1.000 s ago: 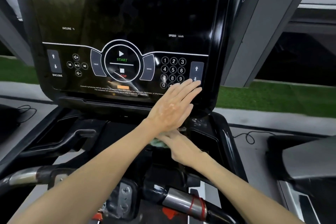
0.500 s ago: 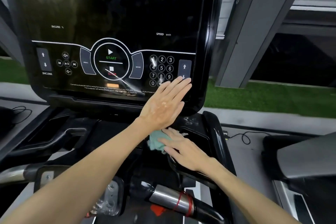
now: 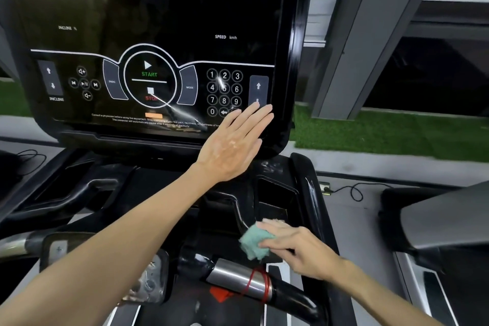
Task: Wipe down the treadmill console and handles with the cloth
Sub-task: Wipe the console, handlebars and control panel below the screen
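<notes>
The top of the treadmill console (image 3: pixel 164 8) runs out of the picture, so its brand strip and upper corners can't be seen. The left hand (image 3: pixel 232 145) lies flat on the console's lower right corner with its fingers straight and together. It holds nothing, and it covers the last keys of the number keypad (image 3: pixel 225 87) and the lower speed arrow. Its fingertips stop just short of the glossy right bezel. The left forearm slants across the middle of the black tray (image 3: pixel 275 193) and hides most of what is beneath it.

Nearer and to the right, the green cloth (image 3: pixel 251 243) sits bunched on the tray's near edge, just above the chrome handle grip (image 3: pixel 238 282) with its red band (image 3: pixel 264 286). The right hand (image 3: pixel 304 251) presses on the cloth with its fingers stretched out over it. The far fingertips are smeared with blur, and I can't tell where the thumb is. The cloth's right part is hidden under those fingers.

The left handle (image 3: pixel 13 247) is cut off at the frame edge. To the right there is open grey floor with a loose cable (image 3: pixel 354 190) between this machine and the neighbouring machine (image 3: pixel 436 219). A grass strip (image 3: pixel 383 132) lies farther off.
</notes>
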Available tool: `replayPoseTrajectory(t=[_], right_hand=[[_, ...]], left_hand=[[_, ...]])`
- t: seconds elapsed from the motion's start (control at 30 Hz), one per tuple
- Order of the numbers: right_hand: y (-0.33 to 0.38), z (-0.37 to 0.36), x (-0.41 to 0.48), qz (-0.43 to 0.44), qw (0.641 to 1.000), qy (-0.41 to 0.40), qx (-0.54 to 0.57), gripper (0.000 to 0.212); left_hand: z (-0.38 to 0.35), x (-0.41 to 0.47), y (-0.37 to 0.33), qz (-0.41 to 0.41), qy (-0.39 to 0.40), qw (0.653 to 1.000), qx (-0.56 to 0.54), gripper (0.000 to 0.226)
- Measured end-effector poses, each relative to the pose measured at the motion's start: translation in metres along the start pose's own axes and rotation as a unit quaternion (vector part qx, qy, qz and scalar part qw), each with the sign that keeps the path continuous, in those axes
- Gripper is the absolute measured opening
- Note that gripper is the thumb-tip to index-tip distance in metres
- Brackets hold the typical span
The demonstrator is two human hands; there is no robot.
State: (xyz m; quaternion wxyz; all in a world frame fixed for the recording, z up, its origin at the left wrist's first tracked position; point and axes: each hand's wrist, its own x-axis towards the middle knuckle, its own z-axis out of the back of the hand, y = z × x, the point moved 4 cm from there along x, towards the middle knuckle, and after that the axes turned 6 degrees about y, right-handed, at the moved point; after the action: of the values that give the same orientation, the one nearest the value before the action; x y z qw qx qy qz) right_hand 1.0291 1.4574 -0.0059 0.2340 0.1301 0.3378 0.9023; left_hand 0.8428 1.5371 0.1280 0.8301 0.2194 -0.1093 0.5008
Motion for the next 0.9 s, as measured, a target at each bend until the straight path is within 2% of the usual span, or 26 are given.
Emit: replayPoseTrajectory(t=[0.2, 0.33, 0.47, 0.53, 0.63, 0.73, 0.9], right_hand=[[-0.019, 0.004, -0.034, -0.085, 0.995, -0.006, 0.048, 0.03], [0.002, -0.006, 0.002, -0.062, 0.997, 0.005, 0.037, 0.036], [0.016, -0.011, 0.036, -0.062, 0.993, -0.045, 0.09, 0.028], [0.01, -0.012, 0.029, -0.085, 0.985, -0.072, 0.133, 0.032], [-0.009, -0.01, -0.008, -0.113, 0.981, -0.091, 0.132, 0.02], [-0.027, 0.001, -0.043, -0.159, 0.976, -0.056, 0.135, 0.009], [-0.023, 0.004, -0.038, -0.166, 0.98, 0.007, 0.109, 0.014]], left_hand=[[0.008, 0.01, -0.012, -0.017, -0.025, 0.999, -0.029, 0.053], [0.003, 0.019, -0.021, -0.007, -0.012, 1.0, -0.013, 0.054], [0.002, 0.018, -0.019, -0.005, -0.01, 1.0, -0.015, 0.054], [0.002, 0.018, -0.017, -0.005, -0.015, 1.0, -0.023, 0.053], [0.001, 0.018, -0.018, 0.001, -0.021, 0.999, -0.03, 0.052], [0.0, 0.018, -0.019, 0.001, -0.022, 0.999, -0.028, 0.052], [-0.001, 0.018, -0.02, -0.001, -0.019, 1.0, -0.023, 0.051]])
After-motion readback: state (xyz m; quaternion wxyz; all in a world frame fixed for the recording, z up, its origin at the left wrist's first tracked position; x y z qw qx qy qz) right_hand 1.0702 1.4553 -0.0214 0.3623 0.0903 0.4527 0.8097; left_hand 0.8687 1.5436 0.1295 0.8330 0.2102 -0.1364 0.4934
